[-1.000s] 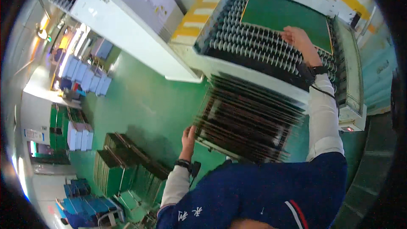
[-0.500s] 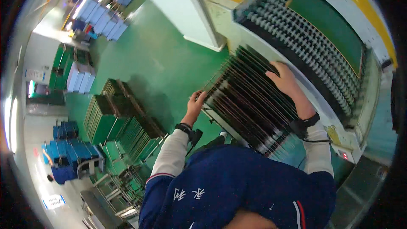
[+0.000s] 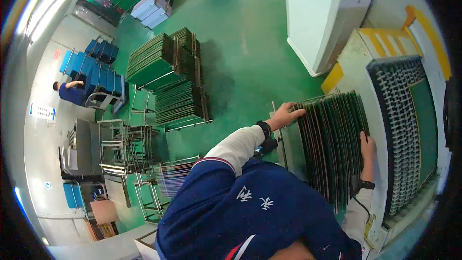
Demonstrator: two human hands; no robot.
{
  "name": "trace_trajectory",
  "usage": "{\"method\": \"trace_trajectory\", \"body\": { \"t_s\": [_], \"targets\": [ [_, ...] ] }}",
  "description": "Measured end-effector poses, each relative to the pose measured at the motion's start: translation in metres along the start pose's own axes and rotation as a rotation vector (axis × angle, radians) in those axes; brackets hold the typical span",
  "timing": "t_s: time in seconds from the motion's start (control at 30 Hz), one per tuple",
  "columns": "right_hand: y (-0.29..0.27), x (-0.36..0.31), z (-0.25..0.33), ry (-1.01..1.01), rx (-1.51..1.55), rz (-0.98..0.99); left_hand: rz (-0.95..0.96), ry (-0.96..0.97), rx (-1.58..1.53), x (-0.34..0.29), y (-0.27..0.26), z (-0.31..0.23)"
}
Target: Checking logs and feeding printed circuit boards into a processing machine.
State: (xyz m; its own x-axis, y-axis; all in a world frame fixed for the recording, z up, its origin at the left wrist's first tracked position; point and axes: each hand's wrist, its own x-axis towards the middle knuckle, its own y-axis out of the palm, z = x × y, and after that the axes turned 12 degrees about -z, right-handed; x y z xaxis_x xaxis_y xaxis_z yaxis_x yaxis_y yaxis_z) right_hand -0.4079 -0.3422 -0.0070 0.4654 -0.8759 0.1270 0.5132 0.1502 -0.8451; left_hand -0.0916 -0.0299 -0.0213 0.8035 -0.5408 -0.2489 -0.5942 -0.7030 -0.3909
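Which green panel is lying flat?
The green panel at far right, lying flat on the rollers; the racked panels between the left hand and right hand stand on edge.

Panels (image 3: pixel 329 147) stand in a rack (image 3: pixel 280 139) between the left hand (image 3: pixel 287 114) and right hand (image 3: pixel 368 148), a roller conveyor (image 3: pixel 400 130) (one board (image 3: pixel 426 120) lies on it) just to the grip's right; beyond rises a cabinet (image 3: pixel 313 19); racked boards (image 3: pixel 153 62) stand left, a co-worker (image 3: pixel 72 94) farther left.
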Motion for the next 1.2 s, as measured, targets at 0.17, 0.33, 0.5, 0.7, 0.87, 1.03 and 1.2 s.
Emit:
{"method": "trace_trajectory", "body": {
  "t_s": [0.17, 0.33, 0.5, 0.7, 0.87, 1.03, 1.2],
  "targets": [
    [0.018, 0.014, -0.082, 0.0, -0.309, 0.028, 0.05, 0.067, 0.1, 0.005, -0.002, -0.014],
    [0.018, 0.028, -0.014, 0.182, -0.285, 0.268, 0.047, 0.055, 0.051, 0.004, -0.016, 0.019],
    [0.006, 0.022, -0.026, -0.095, -0.269, 0.214, 0.094, 0.06, 0.029, -0.006, -0.034, 0.009],
    [-0.071, 0.032, -0.019, 0.072, -0.272, 0.095, 0.156, 0.116, 0.008, 0.001, -0.022, 0.007],
    [-0.198, 0.031, 0.026, -0.041, -0.421, -0.056, 0.178, 0.098, 0.015, -0.001, -0.03, -0.001],
    [-0.327, -0.026, 0.102, 0.181, 0.046, -0.402, 0.191, 0.121, -0.06, 0.002, -0.041, -0.014],
    [-0.399, -0.079, 0.077, 0.331, 0.62, -0.832, 0.23, 0.154, -0.098, 0.026, -0.018, 0.014]
  ]
}}
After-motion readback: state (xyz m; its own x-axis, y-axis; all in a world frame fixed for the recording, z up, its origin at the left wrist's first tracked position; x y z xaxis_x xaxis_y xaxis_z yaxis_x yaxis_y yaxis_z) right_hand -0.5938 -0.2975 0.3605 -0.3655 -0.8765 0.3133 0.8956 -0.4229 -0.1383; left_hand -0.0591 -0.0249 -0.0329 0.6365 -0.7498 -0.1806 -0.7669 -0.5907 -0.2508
